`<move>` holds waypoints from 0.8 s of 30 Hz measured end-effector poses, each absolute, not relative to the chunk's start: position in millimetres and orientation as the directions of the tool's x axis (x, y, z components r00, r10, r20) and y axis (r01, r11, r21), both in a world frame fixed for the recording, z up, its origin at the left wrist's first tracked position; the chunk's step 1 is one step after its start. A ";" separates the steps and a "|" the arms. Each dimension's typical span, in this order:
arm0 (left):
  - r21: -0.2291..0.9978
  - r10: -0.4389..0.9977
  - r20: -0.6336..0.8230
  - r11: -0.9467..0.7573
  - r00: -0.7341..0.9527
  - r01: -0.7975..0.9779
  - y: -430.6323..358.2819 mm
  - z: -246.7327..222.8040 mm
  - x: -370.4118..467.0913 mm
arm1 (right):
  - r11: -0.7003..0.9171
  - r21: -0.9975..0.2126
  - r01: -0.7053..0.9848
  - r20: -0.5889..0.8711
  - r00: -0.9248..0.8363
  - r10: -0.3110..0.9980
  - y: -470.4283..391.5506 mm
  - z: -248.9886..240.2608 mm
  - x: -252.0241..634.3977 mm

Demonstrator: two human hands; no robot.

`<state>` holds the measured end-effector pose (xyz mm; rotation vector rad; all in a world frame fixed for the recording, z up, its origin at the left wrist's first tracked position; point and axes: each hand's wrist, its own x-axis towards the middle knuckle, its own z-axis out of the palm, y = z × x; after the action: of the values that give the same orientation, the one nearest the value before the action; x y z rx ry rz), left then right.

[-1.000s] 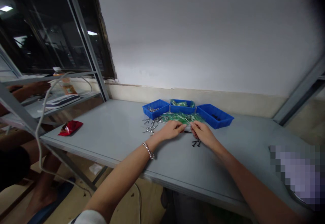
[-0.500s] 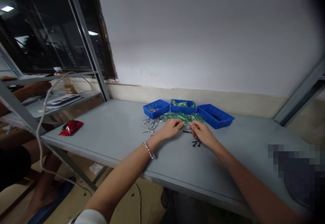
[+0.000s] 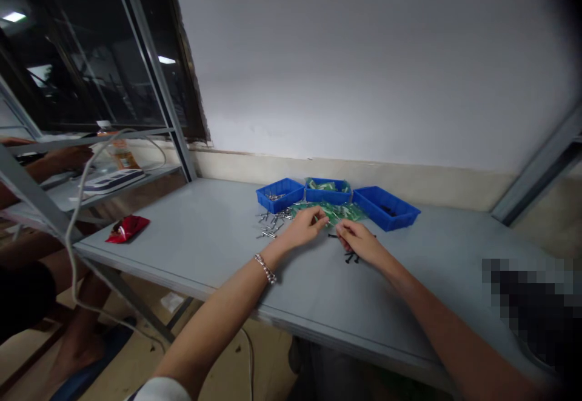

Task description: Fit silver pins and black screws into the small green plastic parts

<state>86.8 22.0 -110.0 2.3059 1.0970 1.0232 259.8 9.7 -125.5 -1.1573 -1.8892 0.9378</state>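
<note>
My left hand (image 3: 310, 225) has its thumb and fingers pinched just in front of the green bags (image 3: 350, 212); what it holds is too small to make out. Close beside it on the right, my right hand (image 3: 355, 237) is closed on something small that I cannot name. Black screws (image 3: 351, 258) lie on the table below my right hand. Left of my left hand, several silver metal pins (image 3: 271, 230) are scattered. Behind are a blue bin with metal pins (image 3: 280, 195), one with green bags (image 3: 328, 190) and one with dark parts (image 3: 386, 208).
A red packet (image 3: 128, 229) lies on the left of the grey table (image 3: 191, 231). Beyond the metal frame, a bottle (image 3: 123, 155) and a power strip (image 3: 113, 180) stand near another person's arm. A white cable hangs there. A blurred dark object is at the right.
My right hand has shifted slightly left, towards my left hand. The fingers of my left hand have lifted a little. The bins and bags have not moved.
</note>
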 end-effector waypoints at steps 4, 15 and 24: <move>0.602 0.777 0.361 -0.616 0.516 0.508 21.2 -112.4 87.7 | 0.326 -0.847 0.419 0.248 -0.231 0.941 11.0 -123.8 263.4; 0.576 0.760 0.353 -0.637 0.546 0.513 20.0 -109.5 87.0 | 0.335 -0.621 0.709 0.268 -0.209 0.940 14.8 -115.6 281.7; 0.421 0.768 0.611 -0.522 0.194 0.741 45.1 -104.4 58.6 | -0.648 -0.470 0.599 0.069 0.757 0.650 15.7 -105.8 402.0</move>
<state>58.6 45.1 -104.4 2.4021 1.5187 1.2612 402.0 15.7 -105.8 -2.4811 -0.9432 0.1455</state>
